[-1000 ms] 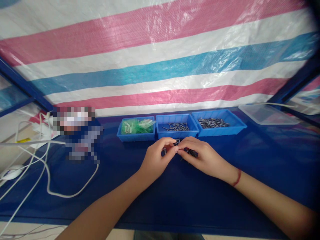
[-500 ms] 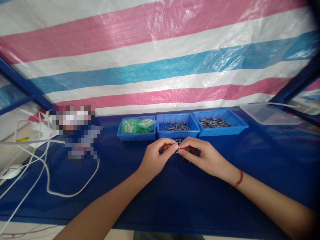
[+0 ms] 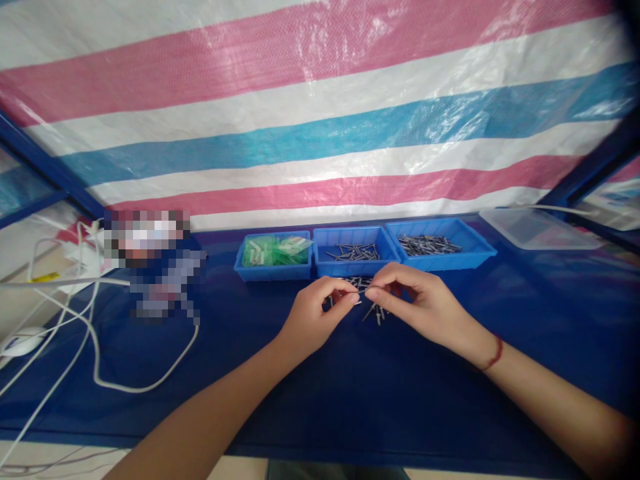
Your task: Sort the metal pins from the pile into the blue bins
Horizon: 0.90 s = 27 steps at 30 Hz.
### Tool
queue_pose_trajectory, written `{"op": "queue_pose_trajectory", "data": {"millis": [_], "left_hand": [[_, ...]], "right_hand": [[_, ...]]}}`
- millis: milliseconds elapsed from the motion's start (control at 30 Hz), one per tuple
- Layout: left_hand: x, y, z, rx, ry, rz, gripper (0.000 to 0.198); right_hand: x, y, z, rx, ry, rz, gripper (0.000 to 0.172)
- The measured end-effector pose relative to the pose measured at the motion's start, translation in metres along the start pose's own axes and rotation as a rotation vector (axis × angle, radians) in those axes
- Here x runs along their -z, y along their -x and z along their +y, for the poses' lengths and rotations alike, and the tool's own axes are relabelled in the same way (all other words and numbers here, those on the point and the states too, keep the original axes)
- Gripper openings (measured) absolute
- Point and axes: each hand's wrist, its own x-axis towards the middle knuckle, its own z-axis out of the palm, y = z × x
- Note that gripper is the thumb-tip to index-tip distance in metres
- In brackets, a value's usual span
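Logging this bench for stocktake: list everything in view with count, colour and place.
bins: three, blue, back row
plastic pieces: many, green, left bin
metal pins: many, dark, middle and right bins
loose pins: several, dark, before middle bin
tray: one, clear, back right
cables: several, white, left side
tarp: one, pink-white-blue stripes, backdrop
table: one, dark blue, underneath all
bracelet: one, red, right wrist
thin pin: one, grey, between both grips
left hand: one, bare, grip on thin pin
right hand: one, bare, grip on thin pin
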Motion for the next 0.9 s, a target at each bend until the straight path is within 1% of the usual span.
{"op": "queue_pose_trajectory", "data": {"millis": [67, 133, 200, 300, 367, 467, 567, 667, 767, 900], "left_hand": [[0.001, 0.000, 0.002, -0.034, -0.116, 0.015, 0.016], [0.003, 0.001, 0.003, -0.057, -0.215, 0.032, 0.023], [0.005, 0.001, 0.004, -0.070, -0.288, 0.020, 0.025], [0.007, 0.002, 0.003, -0.070, -0.392, -0.034, 0.018], [0.008, 0.002, 0.001, -0.058, -0.479, -0.070, 0.019], [0.008, 0.003, -0.004, -0.048, -0.600, -0.109, 0.022], [0.009, 0.003, -0.007, -0.059, -0.667, -0.136, 0.023], [0.010, 0.003, -0.008, -0.088, -0.691, -0.146, 0.021], [0.012, 0.001, -0.008, -0.109, -0.690, -0.166, 0.021], [0.013, -0.002, -0.009, -0.111, -0.620, -0.201, 0.021]], "right_hand": [[0.004, -0.002, 0.001, 0.008, 0.040, 0.007, 0.020], [0.011, -0.004, 0.005, -0.008, 0.078, 0.065, 0.020], [0.022, -0.007, 0.011, -0.045, 0.124, 0.179, 0.020], [0.045, -0.010, 0.025, -0.126, 0.240, 0.381, 0.021], [0.063, -0.011, 0.035, -0.180, 0.383, 0.495, 0.024], [0.087, -0.011, 0.053, -0.229, 0.651, 0.599, 0.029], [0.102, -0.010, 0.070, -0.283, 0.789, 0.548, 0.028], [0.106, -0.009, 0.076, -0.326, 0.797, 0.526, 0.029], [0.098, -0.010, 0.066, -0.311, 0.765, 0.533, 0.027], [0.073, -0.011, 0.042, -0.181, 0.734, 0.463, 0.020]]}}
